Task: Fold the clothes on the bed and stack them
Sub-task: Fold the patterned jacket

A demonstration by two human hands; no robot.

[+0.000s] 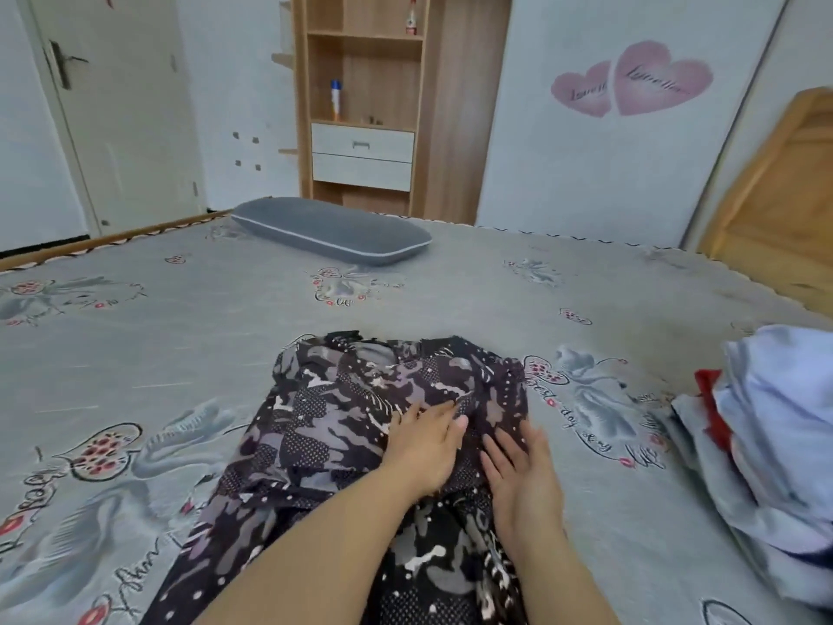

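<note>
Pressing flat on the dark patterned garment (342, 444), the left hand (423, 444) and right hand (523, 475) are both lying open, fingers straight, gripping nothing; I judge they are smoothing the cloth so a fold will sit clean. That garment is lying spread on the bed (180, 318) right in front of the person. A heap of pale blue and red clothes (775, 444) is waiting at the right, well apart, probably next in line
</note>
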